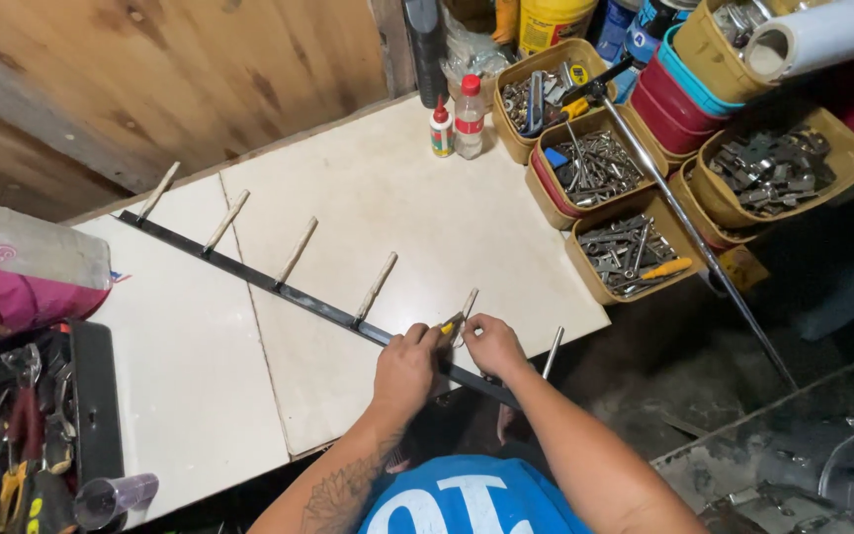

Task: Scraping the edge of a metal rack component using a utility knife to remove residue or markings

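Black metal bar (pixel 249 272), pale wooden pegs (pixel 298 249), white table (pixel 368 198), tan tubs (pixel 635 213), blue shirt (pixel 467 504).

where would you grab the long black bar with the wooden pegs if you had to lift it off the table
Grip the black bar on a bare stretch between two wooden pegs, near its middle, pinching its long edges from above. It lies flat and runs diagonally across the white table, so an end hold would probably tip it. Both hands, left hand and right hand, crowd the near end.
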